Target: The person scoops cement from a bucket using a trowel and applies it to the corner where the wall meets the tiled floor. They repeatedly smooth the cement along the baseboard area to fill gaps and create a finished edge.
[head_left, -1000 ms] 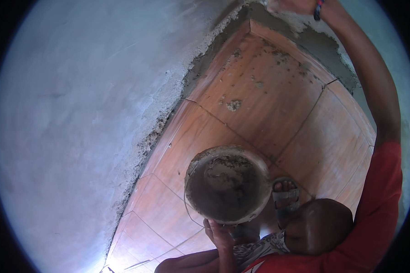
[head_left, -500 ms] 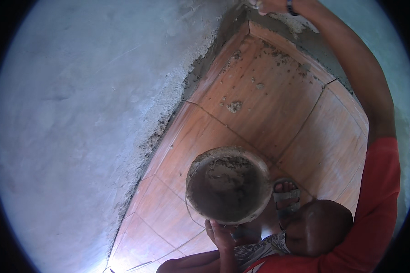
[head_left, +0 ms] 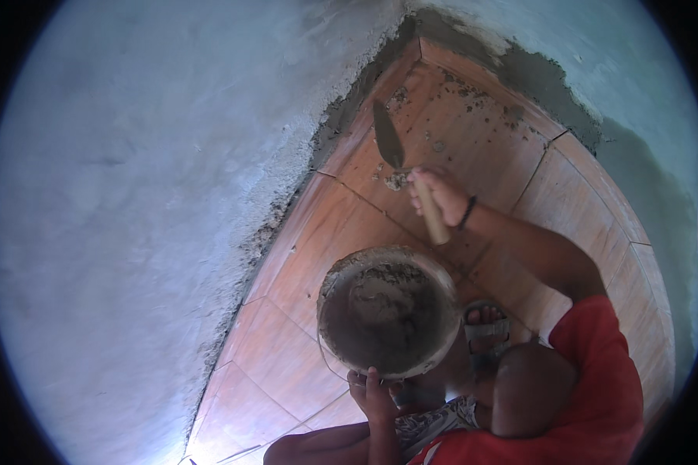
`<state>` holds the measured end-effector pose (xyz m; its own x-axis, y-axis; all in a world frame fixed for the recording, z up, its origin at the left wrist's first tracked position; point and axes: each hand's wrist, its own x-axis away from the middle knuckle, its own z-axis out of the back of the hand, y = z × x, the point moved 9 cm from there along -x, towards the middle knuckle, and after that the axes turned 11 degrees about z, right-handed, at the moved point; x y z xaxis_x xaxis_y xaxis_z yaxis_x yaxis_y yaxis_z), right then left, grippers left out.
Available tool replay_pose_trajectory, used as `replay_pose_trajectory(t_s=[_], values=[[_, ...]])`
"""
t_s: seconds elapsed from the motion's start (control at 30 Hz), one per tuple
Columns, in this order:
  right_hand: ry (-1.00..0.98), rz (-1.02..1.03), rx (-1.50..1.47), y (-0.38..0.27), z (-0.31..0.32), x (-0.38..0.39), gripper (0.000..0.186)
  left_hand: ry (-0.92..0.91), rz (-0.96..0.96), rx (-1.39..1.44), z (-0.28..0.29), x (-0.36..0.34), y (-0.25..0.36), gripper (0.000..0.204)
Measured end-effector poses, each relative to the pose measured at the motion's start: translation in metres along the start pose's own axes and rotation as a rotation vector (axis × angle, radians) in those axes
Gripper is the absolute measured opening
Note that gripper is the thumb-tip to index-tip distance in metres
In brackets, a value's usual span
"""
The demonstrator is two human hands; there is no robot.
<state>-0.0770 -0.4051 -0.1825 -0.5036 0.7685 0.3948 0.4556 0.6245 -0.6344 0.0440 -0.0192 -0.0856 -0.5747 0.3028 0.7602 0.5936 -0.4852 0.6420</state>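
My right hand (head_left: 437, 197) is closed round the wooden handle of a pointed trowel (head_left: 388, 136). Its dark blade points away from me, over the tiles near the left skirting. A round bucket (head_left: 447, 310), crusted with mortar at its rim, stands in front of me. Grey wet mortar (head_left: 384, 298) lies inside it. At the bucket's near rim is my left hand (head_left: 373, 394), with its thumb up over the edge and its fingers against the outside, gripping it.
Brown floor tiles (head_left: 473, 170) run to a corner edged with tile skirting (head_left: 488, 74). Dark wet mortar (head_left: 531, 74) covers the wall just above the skirting. Mortar crumbs (head_left: 395, 181) are scattered over the tiles. A rough grey wall (head_left: 155, 178) rises on the left. My sandalled foot (head_left: 486, 329) is beside the bucket.
My right hand has come back from the far corner toward the bucket, bringing the trowel into full view. My left hand has stayed at the bucket's rim, its thumb now over the edge.
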Motion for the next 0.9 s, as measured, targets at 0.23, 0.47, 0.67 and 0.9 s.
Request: replay_pose_trajectory(t_s=[0.23,0.47,0.67,0.9], values=[[0.060,0.063,-0.546,0.047,-0.091,-0.050,0.021,0.034,0.061,0.096,0.025,0.003,-0.017,0.028],[0.117,0.053,-0.763,0.026,-0.188,-0.078,0.019,0.043,0.060,0.074,0.027,0.007,-0.018,0.030],[0.065,0.037,-0.651,0.011,-0.219,-0.037,0.016,0.067,0.065,0.047,0.022,0.007,-0.016,0.030],[-0.028,0.156,-0.569,-0.014,-0.177,-0.018,0.014,0.080,0.088,0.061,0.030,0.002,-0.021,0.032]])
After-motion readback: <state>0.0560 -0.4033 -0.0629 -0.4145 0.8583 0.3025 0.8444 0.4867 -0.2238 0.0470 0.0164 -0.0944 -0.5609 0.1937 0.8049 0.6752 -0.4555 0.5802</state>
